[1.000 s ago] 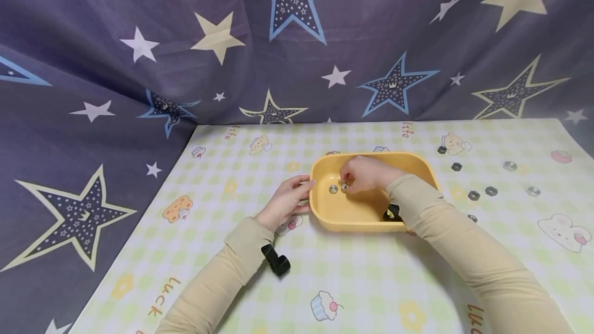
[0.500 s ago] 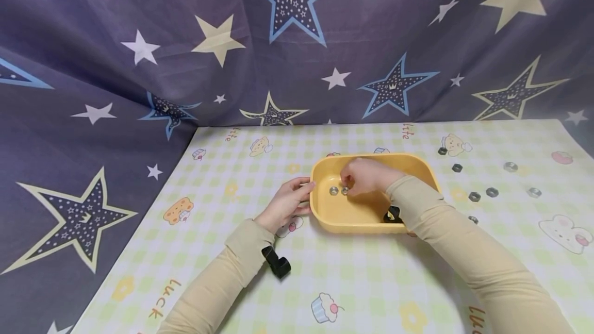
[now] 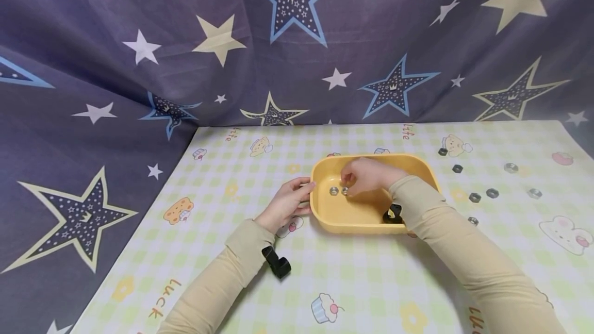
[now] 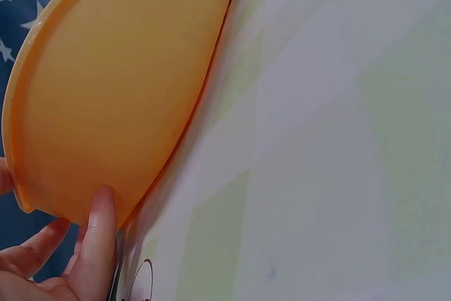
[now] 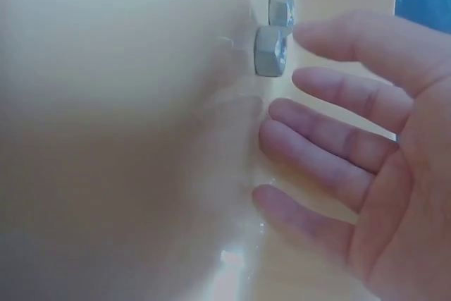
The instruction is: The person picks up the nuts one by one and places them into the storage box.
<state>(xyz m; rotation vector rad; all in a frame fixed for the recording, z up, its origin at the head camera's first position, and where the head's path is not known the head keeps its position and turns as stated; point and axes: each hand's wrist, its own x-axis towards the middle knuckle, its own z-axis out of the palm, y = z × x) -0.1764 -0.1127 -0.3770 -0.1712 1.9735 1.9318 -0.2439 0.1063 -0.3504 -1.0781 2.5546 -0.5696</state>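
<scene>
A yellow rectangular tray (image 3: 357,228) stands on the table. My left hand (image 3: 289,202) rests against its left end, fingers spread and fairly straight, one tip at the rim; the left wrist view shows a finger (image 4: 102,220) touching the outer wall. Inside the tray is my right hand (image 3: 368,175), with loosely bent fingers. Two silver hex nuts lie on the tray floor: the left nut (image 3: 333,191) and the other nut (image 3: 345,190), right by the fingertips. In the right wrist view, the thumb and index finger are just short of the nearer nut (image 5: 270,51), with a gap between them.
Right of the tray are scattered black nuts (image 3: 492,193), several in all, and silver nuts (image 3: 511,168). A checked cloth (image 3: 260,293) covers the table. A star-patterned curtain (image 3: 297,76) hangs behind. Black straps (image 3: 277,263) sit at both wrists.
</scene>
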